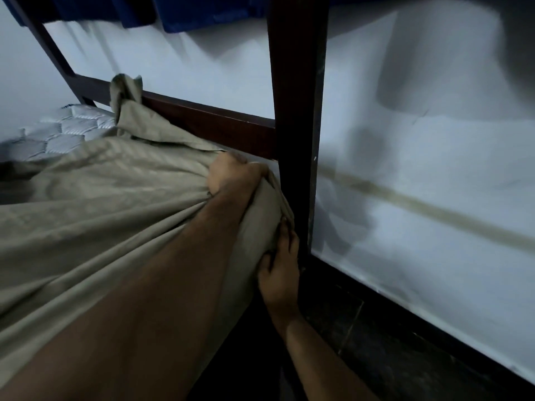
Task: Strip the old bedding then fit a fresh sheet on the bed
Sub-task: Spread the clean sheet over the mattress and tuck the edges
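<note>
An olive-green sheet (95, 198) lies over most of the lower bunk's mattress (72, 130), whose grey quilted top shows bare at the far left. My left hand (231, 176) grips a bunch of the sheet at the mattress corner beside the dark wooden bedpost (298, 125). Lower down, my right hand (279, 273) has its fingers curled into the sheet's hanging edge at the side of the same corner. One loose end of the sheet (126, 91) is draped up over the far wooden rail (208, 120).
A pale wall (419, 140) runs behind the bed and to the right. Blue bedding (202, 13) hangs from the upper bunk overhead. Dark floor tiles (362, 342) lie below the post, against a dark skirting.
</note>
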Available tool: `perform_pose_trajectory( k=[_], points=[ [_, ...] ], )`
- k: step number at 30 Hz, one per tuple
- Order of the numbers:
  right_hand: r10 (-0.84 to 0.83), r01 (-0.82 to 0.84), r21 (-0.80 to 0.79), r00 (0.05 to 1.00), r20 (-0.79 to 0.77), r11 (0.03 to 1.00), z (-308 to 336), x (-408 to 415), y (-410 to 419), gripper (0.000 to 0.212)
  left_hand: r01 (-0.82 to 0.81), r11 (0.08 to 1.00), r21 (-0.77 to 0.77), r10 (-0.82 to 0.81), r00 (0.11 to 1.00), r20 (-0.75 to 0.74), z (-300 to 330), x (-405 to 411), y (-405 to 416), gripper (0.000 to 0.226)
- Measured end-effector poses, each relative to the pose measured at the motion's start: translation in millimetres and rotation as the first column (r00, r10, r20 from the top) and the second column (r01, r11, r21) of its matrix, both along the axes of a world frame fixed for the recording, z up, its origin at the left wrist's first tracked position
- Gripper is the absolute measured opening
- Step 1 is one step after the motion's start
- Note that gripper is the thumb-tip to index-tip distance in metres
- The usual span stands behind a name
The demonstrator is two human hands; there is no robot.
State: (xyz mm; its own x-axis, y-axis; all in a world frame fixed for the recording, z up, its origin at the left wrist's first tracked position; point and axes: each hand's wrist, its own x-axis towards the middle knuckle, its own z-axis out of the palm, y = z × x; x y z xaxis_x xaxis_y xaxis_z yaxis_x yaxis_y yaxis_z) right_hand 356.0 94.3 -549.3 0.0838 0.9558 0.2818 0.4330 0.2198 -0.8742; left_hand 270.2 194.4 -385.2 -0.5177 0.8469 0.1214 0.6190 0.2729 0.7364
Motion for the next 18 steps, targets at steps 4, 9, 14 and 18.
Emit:
perform_pose_trajectory(
  k=[4, 9, 14, 18],
  points=[
    [-0.029, 0.028, 0.051, 0.999, 0.027, 0.998, -6.0, 1.1, 15.7, 0.063, -0.131, 0.99, 0.044, 0.131, 0.991, 0.007, -7.7, 1.6, 8.2, 0.028],
    [-0.132, 0.133, -0.028, 0.99, 0.047, 0.991, 8.2, -8.0, 7.6, 0.038, -0.214, 0.959, 0.186, 0.201, 0.976, 0.083, -11.4, 12.1, -4.8, 0.018],
    [0.01, -0.017, -0.111, 0.998, -0.062, 0.994, 2.2, -14.5, 5.6, 0.072, -0.17, 0.977, 0.127, 0.138, 0.964, 0.226, -4.6, 6.4, -7.7, 0.028],
    [0.021, -0.037, -0.112, 0.991, -0.135, 0.993, -7.5, -16.3, 12.9, 0.075, -0.006, 1.0, 0.025, -0.004, 0.916, 0.402, 5.2, -3.6, 4.7, 0.018]
  ],
)
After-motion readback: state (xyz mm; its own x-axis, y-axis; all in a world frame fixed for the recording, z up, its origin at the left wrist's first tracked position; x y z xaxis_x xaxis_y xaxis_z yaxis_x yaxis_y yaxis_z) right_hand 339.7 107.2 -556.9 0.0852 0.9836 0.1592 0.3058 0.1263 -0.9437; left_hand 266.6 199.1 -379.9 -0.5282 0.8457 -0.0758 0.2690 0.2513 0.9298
